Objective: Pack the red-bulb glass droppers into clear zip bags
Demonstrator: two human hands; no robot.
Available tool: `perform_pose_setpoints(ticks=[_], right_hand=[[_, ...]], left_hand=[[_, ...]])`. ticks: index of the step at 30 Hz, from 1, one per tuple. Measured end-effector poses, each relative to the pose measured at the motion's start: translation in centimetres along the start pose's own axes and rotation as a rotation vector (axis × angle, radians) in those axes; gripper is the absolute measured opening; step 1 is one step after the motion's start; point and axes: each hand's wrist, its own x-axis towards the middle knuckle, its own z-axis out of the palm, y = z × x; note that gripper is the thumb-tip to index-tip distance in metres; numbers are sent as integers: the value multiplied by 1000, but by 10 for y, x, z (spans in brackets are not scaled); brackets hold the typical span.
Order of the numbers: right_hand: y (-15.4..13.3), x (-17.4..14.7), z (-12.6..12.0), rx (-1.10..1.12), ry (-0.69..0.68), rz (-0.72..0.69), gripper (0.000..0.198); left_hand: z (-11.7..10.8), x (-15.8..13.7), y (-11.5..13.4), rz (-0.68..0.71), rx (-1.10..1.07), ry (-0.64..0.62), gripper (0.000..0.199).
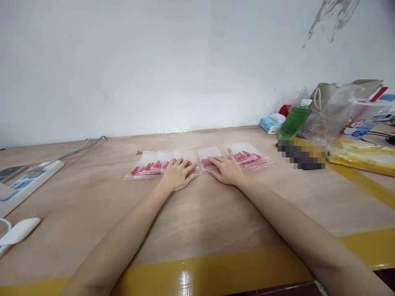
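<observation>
Several clear plastic bags with small red pieces inside lie in a row across the middle of the table. My left hand (179,174) rests palm down, fingers spread, on the right end of the left group of bags (148,166). My right hand (226,167) lies flat with its fingers apart, over the edge of a middle bag (209,153). Beside its thumb and fingers, the right group of bags (247,154) overlaps in a fan. What the red pieces are is too small to tell. Neither hand grips anything.
At the left stand a white power strip (37,181) with a grey cable (80,149) and a white plug (20,231). To the right are a green bottle (294,121), a tissue pack (272,123), a blurred dark object (300,155) and a yellow package (364,156). Yellow tape (200,271) runs along the front edge.
</observation>
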Motion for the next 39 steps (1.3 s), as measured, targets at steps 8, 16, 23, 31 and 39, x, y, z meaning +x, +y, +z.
perform_pose_setpoints(ticks=[8,16,23,31,39], right_hand=[[19,-8,1,48,83,5,24],[20,-2,16,189,181,10,20],[21,-7,12,258,190,-54,18],[29,-18,3,-44,209,-100,17],[29,-16,-2,-280,260,-213,26]], left_hand=[[-5,-8,2,-21,38,159,36],[18,19,20,197,-9,357,14],[32,33,16,261,13,400,16],[29,19,9,193,-5,437,17],[24,19,11,182,19,410,19]])
